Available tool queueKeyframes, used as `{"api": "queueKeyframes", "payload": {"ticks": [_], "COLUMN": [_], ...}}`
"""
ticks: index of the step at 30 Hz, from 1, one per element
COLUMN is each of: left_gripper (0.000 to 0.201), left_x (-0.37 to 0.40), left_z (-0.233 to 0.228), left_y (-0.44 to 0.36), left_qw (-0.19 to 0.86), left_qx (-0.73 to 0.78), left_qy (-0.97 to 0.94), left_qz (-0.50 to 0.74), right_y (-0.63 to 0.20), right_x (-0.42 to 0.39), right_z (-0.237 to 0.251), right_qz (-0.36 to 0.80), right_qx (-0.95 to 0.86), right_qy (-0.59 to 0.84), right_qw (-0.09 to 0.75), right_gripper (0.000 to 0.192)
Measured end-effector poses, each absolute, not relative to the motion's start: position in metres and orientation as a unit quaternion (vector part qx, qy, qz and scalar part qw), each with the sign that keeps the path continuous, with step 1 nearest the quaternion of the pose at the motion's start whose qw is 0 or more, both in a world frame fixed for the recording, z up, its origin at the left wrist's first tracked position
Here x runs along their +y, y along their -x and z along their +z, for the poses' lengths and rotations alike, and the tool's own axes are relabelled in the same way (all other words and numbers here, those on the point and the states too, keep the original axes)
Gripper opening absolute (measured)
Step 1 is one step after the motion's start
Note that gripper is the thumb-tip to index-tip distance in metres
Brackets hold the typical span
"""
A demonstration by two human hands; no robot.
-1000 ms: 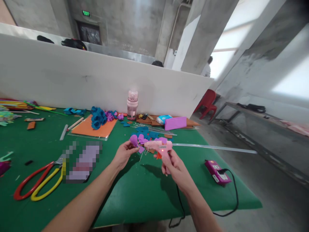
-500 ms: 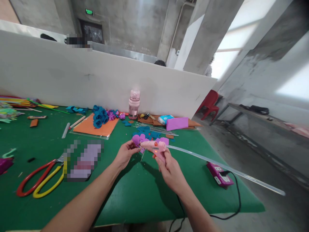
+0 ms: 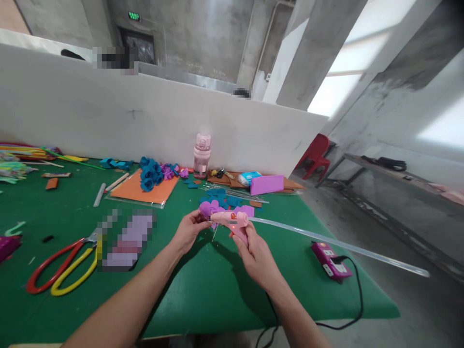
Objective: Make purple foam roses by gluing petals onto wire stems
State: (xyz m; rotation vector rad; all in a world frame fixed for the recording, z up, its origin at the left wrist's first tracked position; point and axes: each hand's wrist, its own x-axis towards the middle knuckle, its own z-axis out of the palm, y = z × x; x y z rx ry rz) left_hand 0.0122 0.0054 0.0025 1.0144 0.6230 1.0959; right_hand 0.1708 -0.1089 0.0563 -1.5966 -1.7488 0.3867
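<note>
My left hand (image 3: 187,233) is closed, thumb and fingers pinching a rounded purple petal (image 3: 205,209). A thin wire end points down just below the fingertips. Wrapped round the handle of a pink glue gun (image 3: 242,220) is my right hand (image 3: 258,255). The gun's nozzle points left and meets the petal close to my left fingers; whether it touches is too small to tell. From the gun's back a long clear glue stick (image 3: 326,240) runs out to the right. Purple pieces (image 3: 245,210) and dark blue cut pieces (image 3: 225,199) lie just behind the gun.
Red-and-yellow-handled scissors (image 3: 60,263) lie at left on the green table (image 3: 188,299). Blue flowers (image 3: 150,174) rest on an orange sheet (image 3: 139,195). A pink bottle (image 3: 202,155) stands by the white partition (image 3: 166,116). At right is a purple power strip (image 3: 330,262) with a black cord.
The glue stick's far end has risen a little as the gun tilted slightly. Both hands keep nearly the same place and grip.
</note>
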Motion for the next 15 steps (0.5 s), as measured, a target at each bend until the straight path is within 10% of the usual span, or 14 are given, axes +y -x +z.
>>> {"api": "queueKeyframes", "payload": {"ticks": [15], "left_gripper": [0.03], "left_x": [0.0054], "left_z": [0.0032], "left_y": [-0.0117], "left_qw": [0.689], "left_qx": [0.281], "left_qy": [-0.456], "left_qz": [0.488], "right_y": [-0.1695], "right_x": [-0.1078], "right_z": [0.0543], "right_qz": [0.149], "right_qx": [-0.681], "right_qy": [0.627], "right_qw": [0.348], "right_gripper": [0.038]}}
